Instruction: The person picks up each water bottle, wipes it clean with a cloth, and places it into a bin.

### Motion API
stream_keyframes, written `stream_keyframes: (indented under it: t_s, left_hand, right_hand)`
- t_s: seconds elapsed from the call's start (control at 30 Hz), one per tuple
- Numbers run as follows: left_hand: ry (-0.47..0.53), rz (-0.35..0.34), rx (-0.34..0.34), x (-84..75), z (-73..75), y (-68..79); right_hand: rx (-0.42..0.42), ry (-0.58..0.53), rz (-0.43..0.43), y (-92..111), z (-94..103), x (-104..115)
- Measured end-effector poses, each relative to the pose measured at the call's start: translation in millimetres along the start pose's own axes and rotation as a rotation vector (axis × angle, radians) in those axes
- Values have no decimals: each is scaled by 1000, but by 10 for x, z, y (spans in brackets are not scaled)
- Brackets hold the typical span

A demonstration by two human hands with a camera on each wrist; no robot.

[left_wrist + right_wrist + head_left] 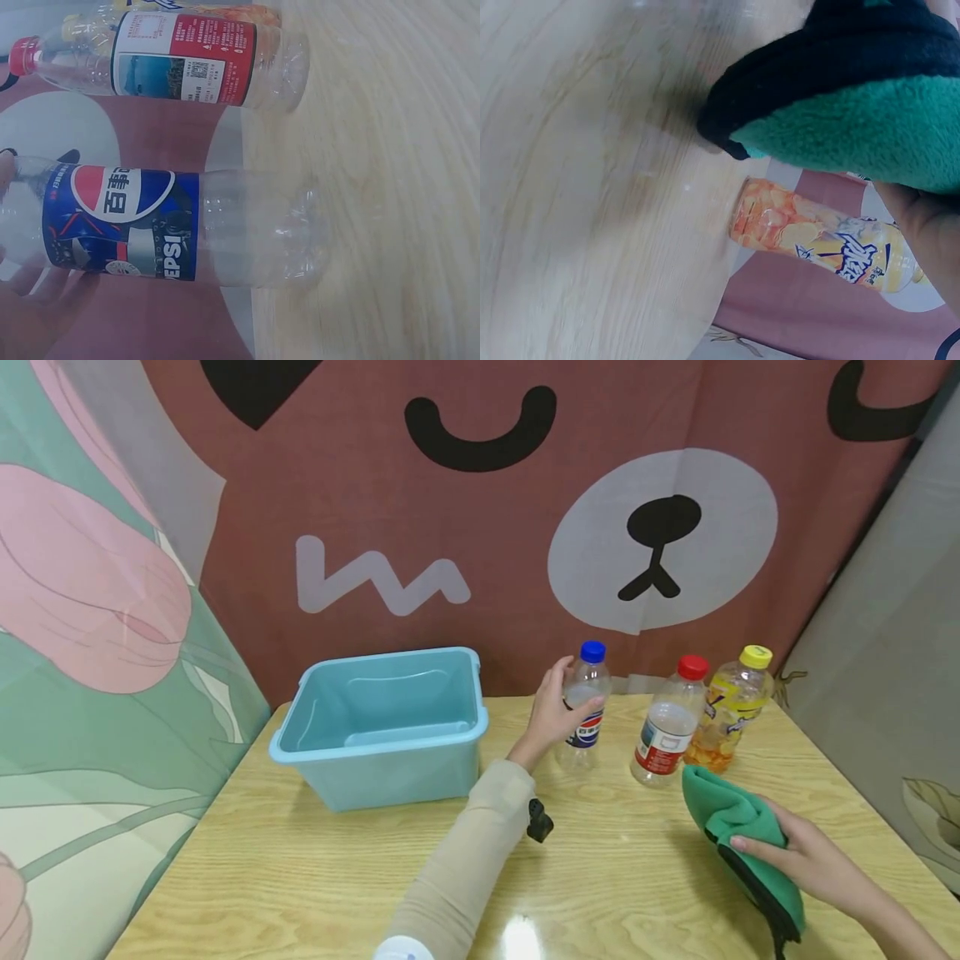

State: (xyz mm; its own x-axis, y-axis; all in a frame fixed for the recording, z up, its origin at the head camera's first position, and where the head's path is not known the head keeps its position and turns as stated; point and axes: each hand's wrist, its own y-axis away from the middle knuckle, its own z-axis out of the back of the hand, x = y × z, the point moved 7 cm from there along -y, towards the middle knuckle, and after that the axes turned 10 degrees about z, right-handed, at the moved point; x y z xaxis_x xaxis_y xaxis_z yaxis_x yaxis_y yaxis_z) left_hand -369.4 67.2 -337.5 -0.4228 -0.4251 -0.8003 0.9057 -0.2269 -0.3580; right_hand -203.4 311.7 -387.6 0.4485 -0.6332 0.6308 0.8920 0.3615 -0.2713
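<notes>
My left hand (557,708) is around a clear plastic Pepsi bottle (124,225) with a blue cap, its thumb across the label and its fingers at the far left side. The bottle stands upright on the table and looks empty. My right hand (813,860) holds a folded green cloth (750,827) with a black edge, the thumb on top; it hangs above the table at the right. In the right wrist view the cloth (870,127) hides most of that hand.
A light blue bin (390,777) stands on the wooden table (300,877) at the left. A red-capped bottle (667,735) and a yellow-capped bottle (731,714) with an orange base stand at the right. Behind hangs a curtain (375,510) with a bear face.
</notes>
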Motion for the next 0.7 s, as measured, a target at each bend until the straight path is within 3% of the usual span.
stream_keyframes:
  t_s: [0.7]
  left_hand:
    - [-14,-50,20,-41,86,213]
  right_hand:
    - [-140,-18,80,-79,-52,285]
